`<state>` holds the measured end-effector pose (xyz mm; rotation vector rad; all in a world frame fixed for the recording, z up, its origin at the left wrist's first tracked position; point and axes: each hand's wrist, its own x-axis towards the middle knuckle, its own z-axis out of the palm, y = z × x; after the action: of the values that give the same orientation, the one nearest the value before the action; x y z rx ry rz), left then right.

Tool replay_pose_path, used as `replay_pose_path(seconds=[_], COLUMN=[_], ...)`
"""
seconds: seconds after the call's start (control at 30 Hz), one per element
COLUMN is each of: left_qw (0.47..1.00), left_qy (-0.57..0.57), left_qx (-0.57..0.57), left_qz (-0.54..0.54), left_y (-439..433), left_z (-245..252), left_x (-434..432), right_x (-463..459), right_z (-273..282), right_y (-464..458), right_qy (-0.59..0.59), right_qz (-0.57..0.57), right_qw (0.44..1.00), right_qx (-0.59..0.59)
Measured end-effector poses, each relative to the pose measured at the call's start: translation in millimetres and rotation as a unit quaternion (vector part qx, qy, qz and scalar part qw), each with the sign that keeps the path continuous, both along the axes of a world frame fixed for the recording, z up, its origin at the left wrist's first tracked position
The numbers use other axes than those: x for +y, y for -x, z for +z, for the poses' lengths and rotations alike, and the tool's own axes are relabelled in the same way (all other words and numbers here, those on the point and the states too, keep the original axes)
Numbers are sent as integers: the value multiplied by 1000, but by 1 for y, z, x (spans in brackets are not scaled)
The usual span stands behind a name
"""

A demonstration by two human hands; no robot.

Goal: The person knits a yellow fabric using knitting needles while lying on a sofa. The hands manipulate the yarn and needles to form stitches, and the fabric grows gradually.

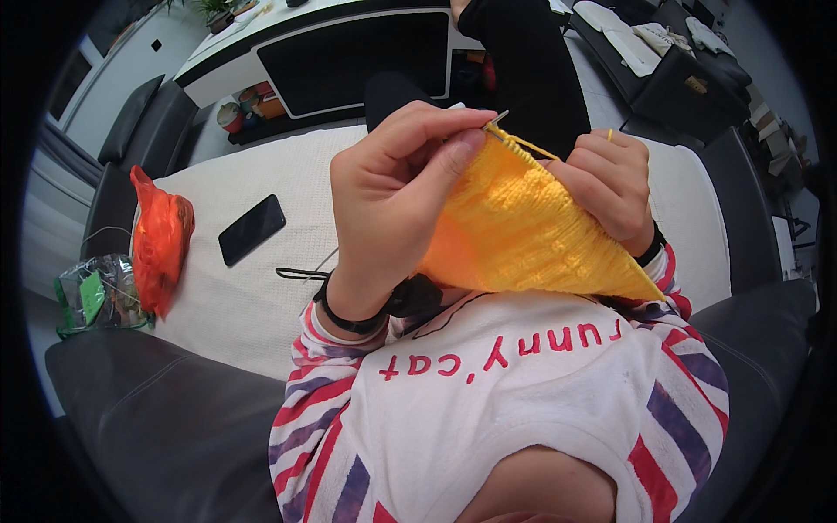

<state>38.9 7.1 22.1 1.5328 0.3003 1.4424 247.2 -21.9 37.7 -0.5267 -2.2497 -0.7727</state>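
Note:
A piece of yellow knitting (529,229) hangs in front of my chest, its stitches lined along a slanting upper edge. My left hand (399,189) pinches the top corner between thumb and forefinger. There, the metal tip of a knitting needle (502,117) pokes out past the fingertips. My right hand (605,186) is curled at the upper right edge of the fabric, fingers folded in. A strand of yellow yarn (536,149) runs from the needle tip towards it, and a bit of yarn shows over one of its fingers. Most of the needles' length is hidden by hands and stitches.
A black smartphone (252,230) lies on the white sofa cover (261,320), left of me. Beyond it are an orange plastic bag (160,242) and a clear bag (104,294). A white-and-black cabinet (222,75) stands ahead; a dark sofa (686,98) holds cloth items.

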Motion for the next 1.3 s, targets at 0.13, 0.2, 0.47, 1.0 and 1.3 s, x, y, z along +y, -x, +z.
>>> replay_pose_path(seconds=[0.13, 0.2, 0.47, 1.0, 1.3], left_qw=[1000, 1000, 998, 996, 995], left_qy=[24, 19, 34, 42, 42], left_qx=[-7, -17, -43, -72, -76], left_qz=[17, 18, 22, 27, 47], left_y=[-2, -3, -8, -16, -20], left_z=[0, -1, -6, -9, -10], left_x=[-8, -8, -10, -12, -14], right_x=[0, 0, 1, 2, -1], right_z=[-3, -3, -6, -6, -8], right_y=[1, 1, 3, 3, 0], right_qy=[-3, -6, 1, 25, 33], right_qz=[17, 14, 5, 4, 15], right_qw=[1000, 1000, 999, 999, 998], right_qx=[25, 26, 52, 46, 47])
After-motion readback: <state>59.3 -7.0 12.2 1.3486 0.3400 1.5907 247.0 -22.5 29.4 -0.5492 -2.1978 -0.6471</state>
